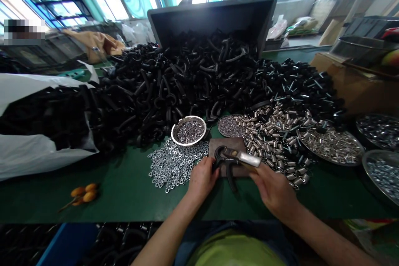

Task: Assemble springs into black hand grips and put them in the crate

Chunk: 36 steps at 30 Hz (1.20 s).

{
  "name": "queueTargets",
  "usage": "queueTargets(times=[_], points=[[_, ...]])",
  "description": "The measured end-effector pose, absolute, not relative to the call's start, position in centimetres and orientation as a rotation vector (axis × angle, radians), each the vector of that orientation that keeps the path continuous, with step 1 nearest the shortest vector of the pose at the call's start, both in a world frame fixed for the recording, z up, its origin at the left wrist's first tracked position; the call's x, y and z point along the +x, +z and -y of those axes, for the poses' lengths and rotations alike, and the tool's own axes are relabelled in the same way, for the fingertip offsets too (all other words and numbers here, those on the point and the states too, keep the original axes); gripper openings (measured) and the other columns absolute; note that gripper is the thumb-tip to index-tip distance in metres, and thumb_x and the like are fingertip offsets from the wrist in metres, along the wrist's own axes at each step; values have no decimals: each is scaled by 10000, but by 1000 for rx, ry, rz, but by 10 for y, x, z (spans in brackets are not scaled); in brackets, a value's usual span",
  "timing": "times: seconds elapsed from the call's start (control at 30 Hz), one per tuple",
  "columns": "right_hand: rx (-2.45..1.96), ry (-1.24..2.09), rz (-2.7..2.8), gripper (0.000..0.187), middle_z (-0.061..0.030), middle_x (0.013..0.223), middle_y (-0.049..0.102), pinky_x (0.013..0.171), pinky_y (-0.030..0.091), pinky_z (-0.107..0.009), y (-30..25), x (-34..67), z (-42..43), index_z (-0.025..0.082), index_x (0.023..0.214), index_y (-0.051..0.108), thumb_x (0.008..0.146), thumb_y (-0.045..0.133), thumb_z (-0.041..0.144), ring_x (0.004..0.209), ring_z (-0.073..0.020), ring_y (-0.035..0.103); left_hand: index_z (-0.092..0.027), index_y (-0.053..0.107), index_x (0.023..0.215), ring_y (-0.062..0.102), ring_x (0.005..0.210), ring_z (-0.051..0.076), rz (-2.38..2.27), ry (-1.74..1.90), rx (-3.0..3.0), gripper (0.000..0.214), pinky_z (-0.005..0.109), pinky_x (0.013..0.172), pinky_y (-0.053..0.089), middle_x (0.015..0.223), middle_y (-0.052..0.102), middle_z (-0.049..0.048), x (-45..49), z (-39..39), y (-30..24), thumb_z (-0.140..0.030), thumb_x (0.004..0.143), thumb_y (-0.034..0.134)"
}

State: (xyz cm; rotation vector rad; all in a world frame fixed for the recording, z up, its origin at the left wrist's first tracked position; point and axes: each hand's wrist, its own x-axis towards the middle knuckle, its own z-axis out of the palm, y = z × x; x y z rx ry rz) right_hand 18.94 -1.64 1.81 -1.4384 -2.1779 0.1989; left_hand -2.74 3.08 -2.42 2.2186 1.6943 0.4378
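My left hand (pixel 202 178) is closed on a black curved handle part (pixel 229 170) that rests on a small brown block (pixel 229 146). My right hand (pixel 272 189) grips a hammer with a shiny metal head (pixel 247 158), the head lying just over the black part. A spread of silver nuts (pixel 173 165) lies left of the block. Behind it stands a small metal bowl of silver pins (pixel 188 130). Metal springs (pixel 277 141) are heaped to the right.
A huge heap of black curved handles (pixel 174 79) fills the green table, spilling from a tipped black crate (pixel 212 14). A white bag (pixel 28 153) lies left, orange fruits (pixel 84 193) near the front. Round trays of metal parts (pixel 335 146) stand right, a cardboard box (pixel 361 85) behind them.
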Motion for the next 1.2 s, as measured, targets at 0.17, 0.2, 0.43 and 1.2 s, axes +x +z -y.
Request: queueTargets(times=[0.17,0.2,0.43,1.2], points=[[-1570,277,2324,390,-60,1011,694,684,555,-348,4,186,-1,238,1316,454,933,385,268,818,-207,679,-182,581,976,610,845,197,-1690,427,2200,189,278,734,451,933,623,70,-26,-31,-20,-225,795,544],[-1552,269,2315,396,-63,1031,689,692,553,-341,4,190,3,239,1325,445,935,380,269,832,-200,675,-183,587,981,608,851,199,-1675,441,2187,195,282,738,449,940,625,72,-27,-32,-19,-222,794,543],[-1310,-10,2414,453,-41,803,650,622,484,-269,-12,237,60,250,1356,433,904,429,210,676,-143,606,-158,647,897,597,721,176,-1474,762,1469,213,285,675,454,830,664,57,-34,-40,-14,-322,766,612],[-1408,46,2230,254,-91,933,631,834,428,-345,-4,213,-77,146,1000,674,907,451,224,927,-208,509,-128,448,1219,503,1126,311,-1743,670,2328,505,483,925,442,1307,472,197,4,14,-33,-330,784,605]])
